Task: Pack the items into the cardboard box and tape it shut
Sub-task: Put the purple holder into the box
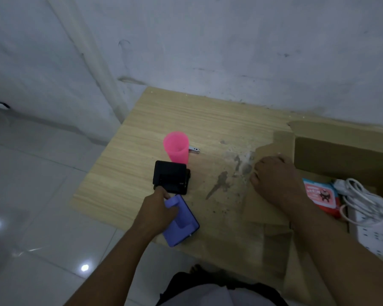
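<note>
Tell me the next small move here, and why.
Probably lift the flat purple plastic case, which the left hand grips, and carry it into the open brown cardboard box. The right hand holds the box's cardboard flap down, and a red wipes packet and white power strip lie inside.

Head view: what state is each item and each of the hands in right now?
cardboard box: open, flaps spread.
pink cup: upright on table.
black device: lying on table.
purple case: gripped by left hand.
right hand: gripping a box flap.
wipes pack: inside the box.
power strip: inside the box.
</note>
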Action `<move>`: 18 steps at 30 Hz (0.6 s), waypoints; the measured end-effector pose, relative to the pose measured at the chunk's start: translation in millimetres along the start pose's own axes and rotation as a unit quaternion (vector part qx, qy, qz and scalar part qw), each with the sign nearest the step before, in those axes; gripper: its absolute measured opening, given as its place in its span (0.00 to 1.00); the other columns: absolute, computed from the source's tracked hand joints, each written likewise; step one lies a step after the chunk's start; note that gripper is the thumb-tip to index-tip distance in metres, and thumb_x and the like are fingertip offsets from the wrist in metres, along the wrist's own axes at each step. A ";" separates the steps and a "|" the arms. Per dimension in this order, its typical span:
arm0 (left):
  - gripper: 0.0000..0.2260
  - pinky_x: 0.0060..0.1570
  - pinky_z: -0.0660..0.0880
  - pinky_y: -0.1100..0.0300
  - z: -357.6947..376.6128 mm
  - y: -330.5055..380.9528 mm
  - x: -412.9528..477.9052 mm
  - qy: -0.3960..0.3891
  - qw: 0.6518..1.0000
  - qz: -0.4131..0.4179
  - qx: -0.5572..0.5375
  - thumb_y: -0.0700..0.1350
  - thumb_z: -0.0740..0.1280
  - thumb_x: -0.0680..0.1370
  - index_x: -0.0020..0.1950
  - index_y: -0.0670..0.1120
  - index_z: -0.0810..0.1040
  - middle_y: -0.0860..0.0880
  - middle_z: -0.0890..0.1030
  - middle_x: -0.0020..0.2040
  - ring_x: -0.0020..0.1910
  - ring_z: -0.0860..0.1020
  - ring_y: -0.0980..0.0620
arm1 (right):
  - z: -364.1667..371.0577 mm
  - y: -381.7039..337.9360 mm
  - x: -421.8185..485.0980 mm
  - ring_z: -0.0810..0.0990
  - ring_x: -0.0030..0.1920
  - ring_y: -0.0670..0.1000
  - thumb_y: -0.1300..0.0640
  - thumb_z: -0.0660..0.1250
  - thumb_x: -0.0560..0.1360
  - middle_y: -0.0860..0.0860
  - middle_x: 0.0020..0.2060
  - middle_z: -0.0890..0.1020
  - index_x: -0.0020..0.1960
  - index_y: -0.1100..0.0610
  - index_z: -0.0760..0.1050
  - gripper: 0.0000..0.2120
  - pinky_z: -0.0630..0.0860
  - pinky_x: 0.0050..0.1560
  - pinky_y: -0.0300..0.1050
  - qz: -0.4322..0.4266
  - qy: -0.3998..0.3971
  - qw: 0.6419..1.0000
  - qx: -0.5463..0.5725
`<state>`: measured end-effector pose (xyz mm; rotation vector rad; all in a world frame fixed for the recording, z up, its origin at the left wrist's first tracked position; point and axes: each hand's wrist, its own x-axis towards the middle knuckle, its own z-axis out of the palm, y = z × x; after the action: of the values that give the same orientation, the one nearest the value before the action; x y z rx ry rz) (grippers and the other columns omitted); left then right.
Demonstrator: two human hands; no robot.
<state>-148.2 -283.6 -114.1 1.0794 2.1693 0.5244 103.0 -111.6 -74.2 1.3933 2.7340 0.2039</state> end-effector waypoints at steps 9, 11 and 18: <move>0.08 0.26 0.64 0.68 -1.9 81.3 -24.7 0.066 0.977 0.169 -0.111 0.38 0.68 0.75 0.47 0.45 0.70 0.49 0.72 0.36 0.27 0.67 0.57 | -5.7 2.4 -23.2 0.77 0.41 0.56 0.59 0.61 0.73 0.55 0.37 0.80 0.39 0.61 0.78 0.09 0.68 0.45 0.47 0.110 0.163 0.915 0.352; 0.08 0.25 0.64 0.68 -2.7 104.6 -26.0 0.088 0.964 0.204 -0.144 0.36 0.68 0.75 0.47 0.46 0.71 0.49 0.71 0.34 0.26 0.68 0.57 | -8.9 0.1 -35.4 0.77 0.42 0.53 0.61 0.62 0.74 0.54 0.38 0.81 0.40 0.60 0.79 0.08 0.68 0.45 0.41 0.124 0.187 0.875 0.429; 0.10 0.25 0.61 0.65 18.3 205.5 -35.3 0.079 0.916 0.296 -0.258 0.38 0.67 0.74 0.47 0.52 0.70 0.54 0.70 0.30 0.24 0.63 0.56 | -45.7 32.1 -76.3 0.79 0.36 0.42 0.55 0.58 0.82 0.45 0.33 0.83 0.40 0.54 0.81 0.17 0.74 0.39 0.38 0.257 0.145 0.658 0.693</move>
<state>-6.2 -191.7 9.2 1.4016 1.6364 1.4095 168.1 -158.7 -24.3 2.4285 2.3369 -2.2414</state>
